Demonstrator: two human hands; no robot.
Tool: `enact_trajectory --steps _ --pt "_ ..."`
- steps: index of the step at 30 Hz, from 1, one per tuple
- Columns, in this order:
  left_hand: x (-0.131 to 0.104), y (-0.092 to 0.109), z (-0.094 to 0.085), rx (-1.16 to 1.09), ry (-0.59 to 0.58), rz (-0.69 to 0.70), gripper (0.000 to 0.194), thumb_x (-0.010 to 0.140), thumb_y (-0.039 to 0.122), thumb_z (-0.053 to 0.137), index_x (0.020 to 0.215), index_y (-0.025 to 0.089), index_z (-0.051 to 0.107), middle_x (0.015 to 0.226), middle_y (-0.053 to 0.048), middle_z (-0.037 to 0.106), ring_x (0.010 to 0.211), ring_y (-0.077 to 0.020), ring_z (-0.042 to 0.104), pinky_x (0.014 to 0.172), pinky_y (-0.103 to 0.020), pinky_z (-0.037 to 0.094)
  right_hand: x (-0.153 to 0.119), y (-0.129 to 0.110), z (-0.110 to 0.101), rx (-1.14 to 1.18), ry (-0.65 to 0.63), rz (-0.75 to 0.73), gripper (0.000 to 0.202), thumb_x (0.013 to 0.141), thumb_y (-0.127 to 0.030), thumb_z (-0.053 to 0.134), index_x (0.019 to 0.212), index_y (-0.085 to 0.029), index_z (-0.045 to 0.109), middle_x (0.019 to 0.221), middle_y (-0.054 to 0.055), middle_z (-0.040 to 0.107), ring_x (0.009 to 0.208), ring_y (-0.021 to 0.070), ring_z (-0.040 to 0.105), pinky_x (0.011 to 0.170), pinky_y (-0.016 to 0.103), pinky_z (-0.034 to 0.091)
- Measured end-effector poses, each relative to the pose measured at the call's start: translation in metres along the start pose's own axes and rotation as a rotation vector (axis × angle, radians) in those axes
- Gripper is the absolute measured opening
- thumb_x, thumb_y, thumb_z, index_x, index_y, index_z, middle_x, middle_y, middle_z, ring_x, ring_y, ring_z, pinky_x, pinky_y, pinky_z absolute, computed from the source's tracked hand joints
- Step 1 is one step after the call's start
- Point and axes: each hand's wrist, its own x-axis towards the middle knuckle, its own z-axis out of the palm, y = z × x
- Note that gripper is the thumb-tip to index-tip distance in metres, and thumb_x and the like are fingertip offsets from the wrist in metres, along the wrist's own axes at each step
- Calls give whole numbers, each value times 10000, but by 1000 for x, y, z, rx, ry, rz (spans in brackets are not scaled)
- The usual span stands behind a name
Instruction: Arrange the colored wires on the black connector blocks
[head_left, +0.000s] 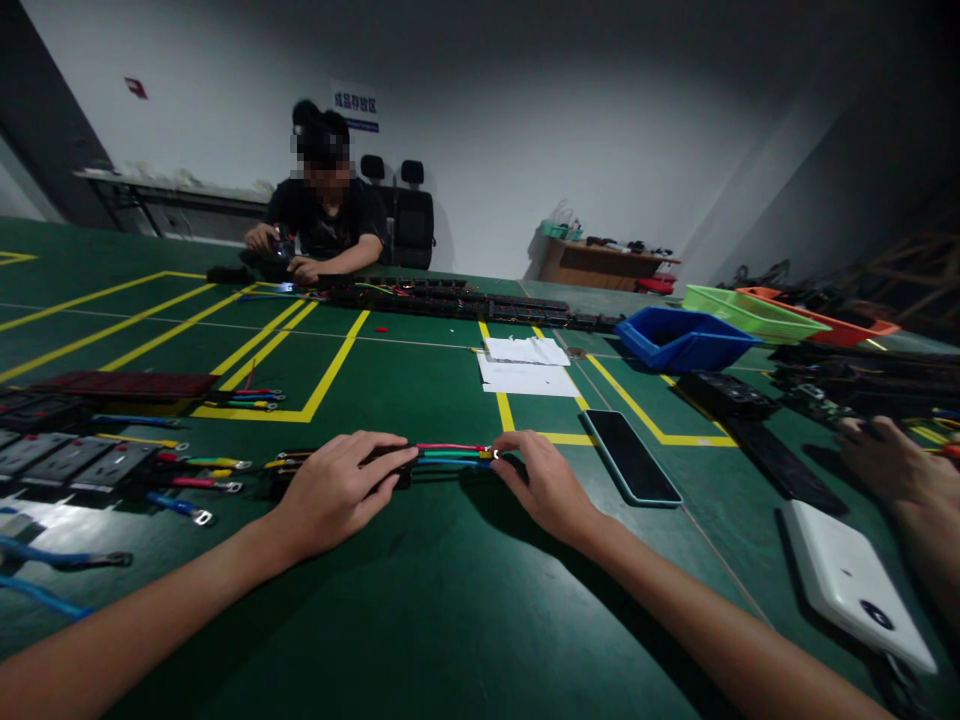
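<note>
My left hand (339, 492) is closed over the dark end of a power strip, where a bundle of wires (454, 456) comes out. Red, green and blue strands run to the right from under its fingers. At the far end, my right hand (546, 488) pinches the wire tips, where a small metal terminal and a yellow sleeve show by the thumb. Part of the strip is hidden beneath my left hand. To the left lie grey socket strips (75, 462) with blue, yellow and red wires ending in ring terminals.
A phone (631, 457) and a white device (855, 585) lie to the right, near another person's hand (881, 455). White papers (526, 366) and a blue bin (684, 338) are farther back. Across the green table (420, 375), a person (326, 215) works beside long dark strips.
</note>
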Motion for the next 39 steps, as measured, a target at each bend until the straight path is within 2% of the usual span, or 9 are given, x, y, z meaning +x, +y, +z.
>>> enact_trajectory --steps 7,12,18,21,24,28,35,39 --pt "1 1 1 -2 6 3 384 981 217 543 1351 261 635 1268 -87 678 1078 -241 662 862 -399 551 2 -1 -3 -58 -8 -89 180 1042 -268 536 1034 -242 714 1123 102 643 1025 256 589 857 448 528" --pt "0 0 1 6 -2 4 389 982 221 544 1360 259 626 1268 -89 678 1071 -243 662 858 -404 548 2 3 1 -8 -12 -92 107 1020 -263 587 1033 -229 687 1059 87 668 983 244 606 843 426 531" --pt "0 0 1 -12 12 1 387 973 221 551 1348 261 637 1253 -85 683 1062 -238 666 853 -394 552 0 5 4 30 10 20 93 986 -260 627 1068 -221 608 963 67 686 894 235 639 778 395 540" --pt "1 0 1 -5 12 4 378 977 223 545 1341 261 642 1256 -84 684 1069 -239 665 859 -395 552 0 4 2 29 2 -40 59 1002 -262 605 1036 -225 637 979 70 687 907 234 635 802 407 540" --pt "1 0 1 -2 11 6 377 980 221 540 1341 259 642 1263 -85 681 1070 -241 664 855 -398 551 1 3 1 9 26 -114 127 1019 -269 581 985 -234 698 1068 89 662 983 241 618 849 426 539" --pt "0 0 0 1 6 6 381 981 219 540 1346 258 638 1266 -86 678 1072 -242 661 854 -395 548 0 2 0 -54 85 -106 148 1004 -273 600 973 -237 740 1107 110 609 1006 258 589 804 428 539" --pt "-1 -1 1 4 -12 11 393 991 218 533 1374 252 613 1285 -93 665 1087 -247 654 857 -406 542 0 1 1 -12 190 -71 70 992 -239 597 1030 -237 656 1029 91 595 960 244 599 801 414 549" --pt "-1 -1 1 2 -12 10 393 990 212 533 1374 246 611 1287 -94 665 1089 -247 651 856 -406 540 -1 5 3 -25 147 -17 140 950 -234 658 1081 -235 609 1080 100 602 989 260 609 833 424 554"
